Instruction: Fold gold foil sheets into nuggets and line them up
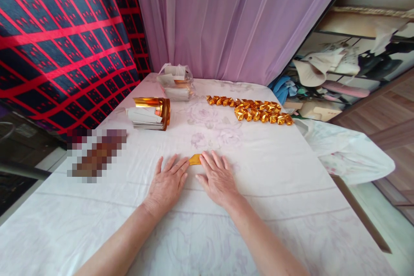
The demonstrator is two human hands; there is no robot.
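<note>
Tablecloth (274, 172): matt white woven cloth with a faint floral print, smooth but lightly creased. Gold sheet (195, 159), centre of frame: glossy metallic foil paper. Folded gold pieces (252, 110), upper centre — the same shiny foil, crinkled into facets. Paper stack (150, 114), centre left: dull white sheets under a mirror-bright gold foil layer. Bag (176, 82) — thin, clear, crumpled plastic. Curtain (233, 17), top: sheer lilac fabric. Hanging cloth (58, 39), upper left: matt red-and-black textile.

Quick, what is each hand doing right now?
Left hand: open, flat on the tablecloth, fingertips at the gold paper.
Right hand: open, flat, fingertips touching the same paper.
</note>
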